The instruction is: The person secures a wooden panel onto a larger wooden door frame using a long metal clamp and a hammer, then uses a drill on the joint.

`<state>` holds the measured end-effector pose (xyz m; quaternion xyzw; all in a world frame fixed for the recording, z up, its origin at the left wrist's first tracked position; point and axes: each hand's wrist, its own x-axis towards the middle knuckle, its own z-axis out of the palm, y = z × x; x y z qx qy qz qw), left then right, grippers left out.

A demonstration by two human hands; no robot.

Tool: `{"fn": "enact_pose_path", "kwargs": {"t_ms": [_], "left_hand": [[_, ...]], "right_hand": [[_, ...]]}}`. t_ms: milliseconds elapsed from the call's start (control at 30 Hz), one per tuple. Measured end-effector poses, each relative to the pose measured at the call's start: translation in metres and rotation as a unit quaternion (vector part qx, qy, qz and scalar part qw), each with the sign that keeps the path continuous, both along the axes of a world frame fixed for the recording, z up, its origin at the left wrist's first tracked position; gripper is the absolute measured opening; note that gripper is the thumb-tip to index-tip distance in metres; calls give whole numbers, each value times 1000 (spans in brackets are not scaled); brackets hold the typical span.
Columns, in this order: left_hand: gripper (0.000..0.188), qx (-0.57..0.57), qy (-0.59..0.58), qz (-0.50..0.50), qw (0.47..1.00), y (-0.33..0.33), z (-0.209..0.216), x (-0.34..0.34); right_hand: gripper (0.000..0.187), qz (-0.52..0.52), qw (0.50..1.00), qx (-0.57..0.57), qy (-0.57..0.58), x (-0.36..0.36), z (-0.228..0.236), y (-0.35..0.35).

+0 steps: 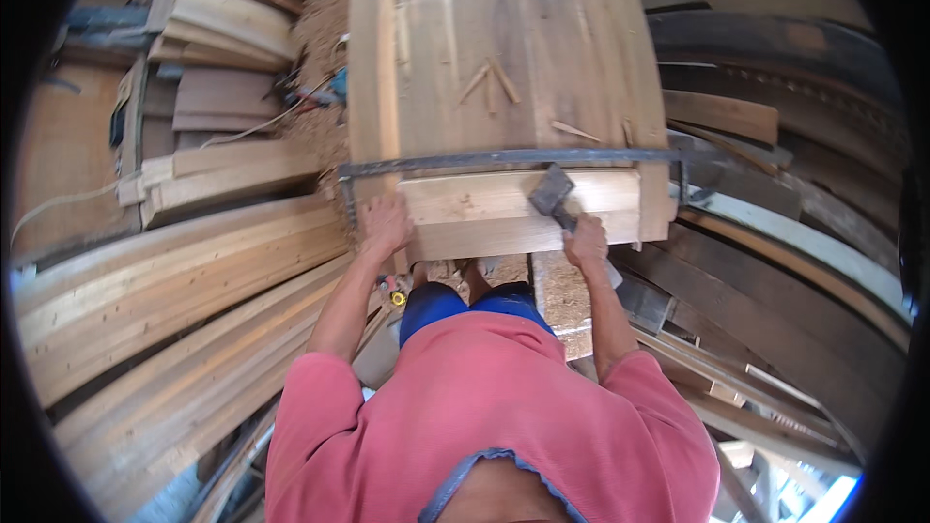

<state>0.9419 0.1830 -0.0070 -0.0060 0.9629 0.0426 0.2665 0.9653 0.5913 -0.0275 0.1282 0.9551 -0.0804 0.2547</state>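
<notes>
A wooden panel door (494,34) lies flat in front of me, with a pale bottom rail (475,196) across its near end. My right hand (586,240) is wrapped round the handle of a mallet (552,190). Its dark, blocky head is over the rail, slightly blurred; whether it touches the wood I cannot tell. On the door's near left corner rests my left hand (386,221), fingers laid forward on the stile and holding nothing. Just beyond both hands, a dark metal bar clamp (513,161) spans the door from side to side.
Several thin wood slivers (506,80) lie on the panel. Stacked boards (184,291) flank me on the left, dark planks (785,300) on the right. Left of the door are sawdust (320,39), a blue tool (337,85) and a cord. A red-and-yellow object (397,297) sits by my legs.
</notes>
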Motion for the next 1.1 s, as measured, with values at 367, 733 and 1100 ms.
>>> {"fn": "enact_pose_path", "kwargs": {"t_ms": [367, 733, 1100], "left_hand": [[70, -25, -78, 16, 996, 3, -3, -2], [68, -41, -99, 9, 994, 14, 4, -10], [59, -36, -143, 79, 986, 16, -2, -31]], "right_hand": [[32, -187, 944, -233, 137, 2, -7, 11], [69, -214, 968, -108, 74, -6, -5, 95], [95, -96, 995, -2, -11, -84, -67, 144]]}}
